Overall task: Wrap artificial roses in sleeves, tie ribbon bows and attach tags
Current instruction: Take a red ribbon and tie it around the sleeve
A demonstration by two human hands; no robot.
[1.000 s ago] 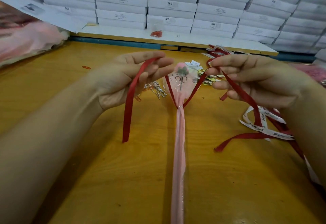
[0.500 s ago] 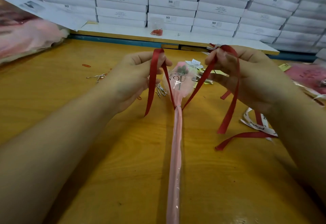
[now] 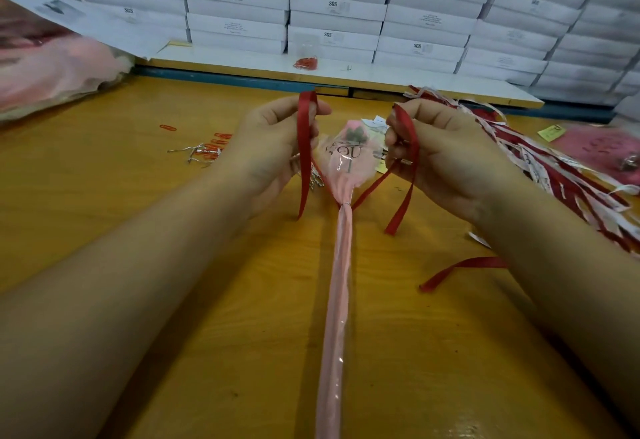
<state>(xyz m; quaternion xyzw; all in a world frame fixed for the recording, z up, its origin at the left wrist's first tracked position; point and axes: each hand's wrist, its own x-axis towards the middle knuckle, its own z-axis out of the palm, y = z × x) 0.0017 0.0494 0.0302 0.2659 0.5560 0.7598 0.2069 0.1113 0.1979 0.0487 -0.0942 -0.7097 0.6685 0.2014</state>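
In the head view, a sleeved rose (image 3: 349, 158) is laid on the table (image 3: 207, 300), bloom away from the person. A red ribbon (image 3: 304, 168) is bound around its neck. One loop is pinched by the curled fingers (image 3: 277, 109) of the left hand (image 3: 273, 148), the other loop by the right hand (image 3: 446, 158).

Head-worn, forward-down, seemingly close over table (image 3: 415, 352)

The left forearm (image 3: 138, 265) and right forearm (image 3: 561, 265), both bare, reach forward and draw toward each other. The left grip (image 3: 273, 141) is turned palm inward, with thumb and forefinger pinching a fold of red ribbon (image 3: 303, 168) at its top. Level with it and a little apart, the right grip (image 3: 446, 151) curls its fingers inward and pinches the ribbon's other end, which drapes over its fingers.
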